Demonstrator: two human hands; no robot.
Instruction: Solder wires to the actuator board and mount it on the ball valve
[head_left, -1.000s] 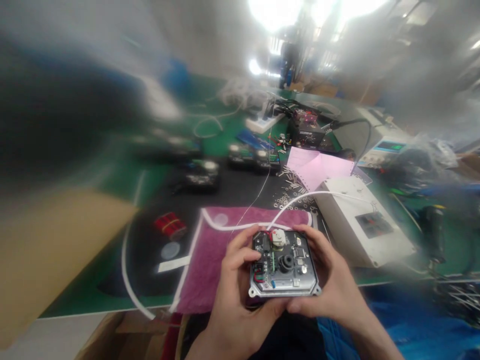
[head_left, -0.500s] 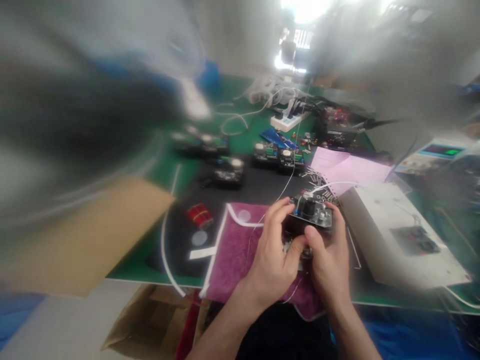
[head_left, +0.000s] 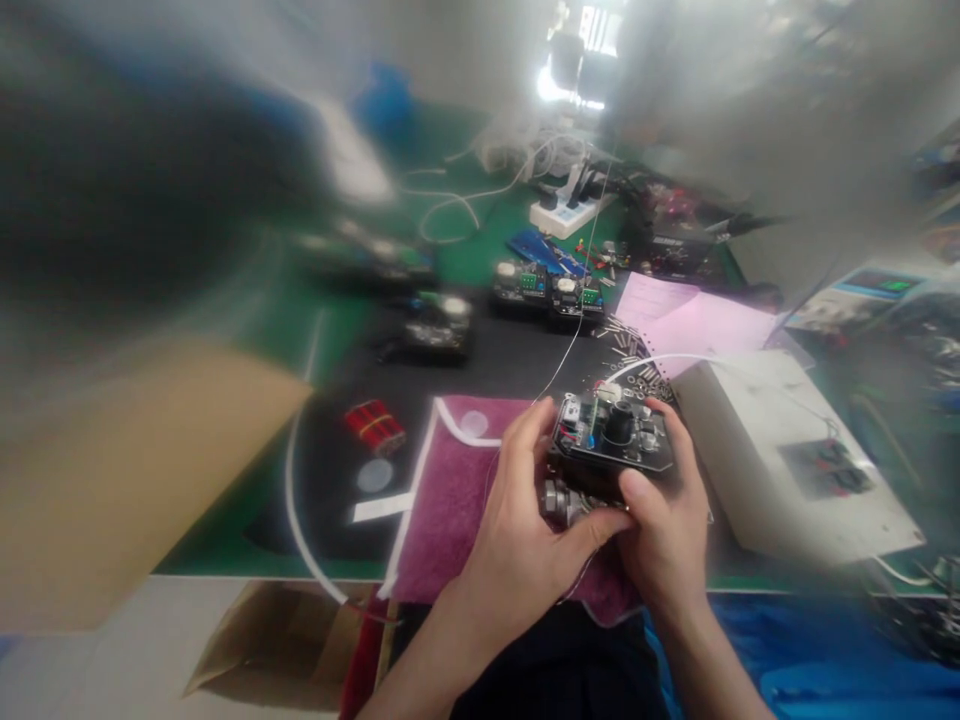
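Bench point(head_left: 466, 268): green top, dark mat point(head_left: 510, 370) over its middle
White box point(head_left: 750, 430): right side of bench, near edge
Cloth point(head_left: 450, 500): purple, white edging, laid on the mat, reaching the bench's front edge
Left hand point(head_left: 517, 530): half curled, gripping the left side of the black housing point(head_left: 600, 470); fingers along its left edge, thumb reaching across low at the near side, close to the other thumb
Right hand point(head_left: 667, 520): half curled too, gripping the right side; fingers up along the right edge, thumb tip against the near wall
Housing position: between both hands, over the right part of the cloth; clearance can't be told
Housing attitude: board side up, tipped slightly; long axis runs across the view, left to right, right end a bit lower
Two black modules point(head_left: 547, 292): beyond the hands, side by side on the mat's far part, board sides up
White cable point(head_left: 667, 357): from the housing's far side, arcs right toward the box
Red bundle point(head_left: 375, 427): on mat, left of the cloth
Metal fitting point(head_left: 555, 500): under the housing, round end toward the left palm, partly hidden
Lens barrel point(head_left: 619, 425): black, stands up off the board
Pins and washers point(head_left: 630, 350): scattered beyond the housing, too small to count
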